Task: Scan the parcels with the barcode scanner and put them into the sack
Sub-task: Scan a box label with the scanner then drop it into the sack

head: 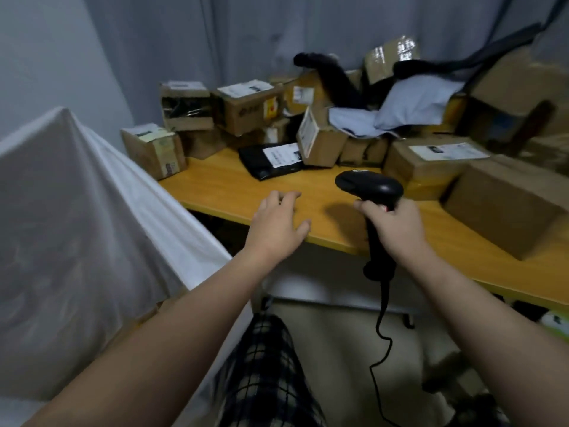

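Observation:
My right hand point(397, 226) grips the handle of a black barcode scanner point(369, 188), its head pointing left over the wooden table point(221, 186). My left hand point(278, 223) hovers empty over the table's front edge, fingers spread. A black flat parcel point(258, 163) with a white label lies beyond it. Several cardboard parcels point(246, 109) are piled at the back, one small box point(152, 149) stands at the left corner and a labelled box point(431, 163) sits to the right. The white sack point(77, 226) hangs to the left of the table.
A large plain cardboard box point(505, 211) sits at the table's right front. Grey mailers point(412, 109) and black bags lie on the pile. A grey curtain hangs behind. The scanner's cable point(381, 334) drops to the floor beside my checked trousers.

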